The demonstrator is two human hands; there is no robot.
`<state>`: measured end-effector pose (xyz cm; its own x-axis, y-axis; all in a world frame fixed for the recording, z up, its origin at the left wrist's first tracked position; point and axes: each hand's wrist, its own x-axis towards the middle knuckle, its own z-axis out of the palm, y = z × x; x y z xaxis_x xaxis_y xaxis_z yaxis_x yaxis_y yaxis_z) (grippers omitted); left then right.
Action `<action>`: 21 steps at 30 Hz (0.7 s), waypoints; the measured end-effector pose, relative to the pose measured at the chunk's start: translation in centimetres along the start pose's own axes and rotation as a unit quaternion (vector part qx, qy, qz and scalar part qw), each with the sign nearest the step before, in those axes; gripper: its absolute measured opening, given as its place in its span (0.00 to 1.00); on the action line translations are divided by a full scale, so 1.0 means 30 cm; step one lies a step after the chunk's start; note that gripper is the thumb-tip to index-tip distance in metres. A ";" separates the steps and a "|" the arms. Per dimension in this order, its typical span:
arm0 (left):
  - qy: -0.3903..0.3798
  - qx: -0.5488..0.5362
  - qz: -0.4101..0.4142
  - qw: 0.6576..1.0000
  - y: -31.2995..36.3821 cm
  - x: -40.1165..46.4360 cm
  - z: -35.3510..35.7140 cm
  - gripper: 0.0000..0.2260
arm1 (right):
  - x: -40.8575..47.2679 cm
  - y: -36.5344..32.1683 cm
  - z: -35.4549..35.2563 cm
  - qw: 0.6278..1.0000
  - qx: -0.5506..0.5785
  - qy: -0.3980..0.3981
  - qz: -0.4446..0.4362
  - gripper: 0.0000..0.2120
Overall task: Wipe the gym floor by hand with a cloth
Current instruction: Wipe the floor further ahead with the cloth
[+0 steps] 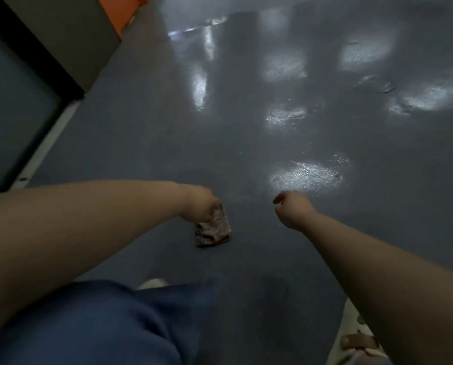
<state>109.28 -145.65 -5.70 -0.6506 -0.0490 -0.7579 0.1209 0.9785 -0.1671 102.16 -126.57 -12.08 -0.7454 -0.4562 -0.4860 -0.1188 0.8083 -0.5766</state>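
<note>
Head view, looking down at a grey-blue gym floor (146,143).

Nearest the camera: a leg in blue trousers (101,325) fills the lower left, with a pale shoe tip (153,283) showing just past the knee. At lower right a foot in a light sandal (357,338) stands on the floor; it is partly covered by the right forearm and cut off by the bottom edge.

Both bare forearms reach forward and down. Left hand (201,204): fingers curled downward and clamped on the top of a cloth (213,227), a small bunched piece, pinkish with dark mottling. The cloth hangs from the hand, and its lower edge seems to meet the floor (motion blur; contact not certain). It sits between the two arms, just ahead of the knee.

Right hand (290,209): fingers drawn in together, loosely curled, nothing in it. It is seen from the wrist side, so the fingertips are mostly hidden; only a thumb or finger end shows at its left. It is held well apart from the cloth.

Just beyond the right hand, a bright glare patch (309,176) on the floor, surface looking wet or glossy. Further out, several more such patches, and a small scuff or peeled spot (378,86) at upper right.

Far left: a dark panel with a pale metal strip (49,138) along its base, then a grey wall corner (70,35) with an orange block (125,11) at the top edge, cut off by the frame.
</note>
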 end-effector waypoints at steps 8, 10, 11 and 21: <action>0.122 -0.228 -0.045 0.965 0.005 0.276 0.282 0.30 | 0.220 -0.047 0.227 0.998 -0.019 -0.047 0.029 0.18; 0.138 -0.281 -0.072 0.947 0.030 0.350 0.360 0.30 | 0.280 -0.048 0.288 0.998 -0.031 -0.051 0.037 0.18; 0.138 -0.294 -0.085 0.942 0.039 0.389 0.395 0.30 | 0.310 -0.046 0.316 0.997 -0.037 -0.048 0.042 0.18; 0.136 -0.268 -0.107 0.948 0.039 0.632 0.619 0.32 | 0.444 -0.033 0.544 0.988 -0.140 -0.048 0.036 0.28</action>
<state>111.01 -149.16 -31.99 -0.7952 -0.2767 -0.5395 -0.3873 0.9164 0.1009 103.07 -139.52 -28.70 -0.6947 -0.4166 -0.5863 -0.2547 0.9049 -0.3411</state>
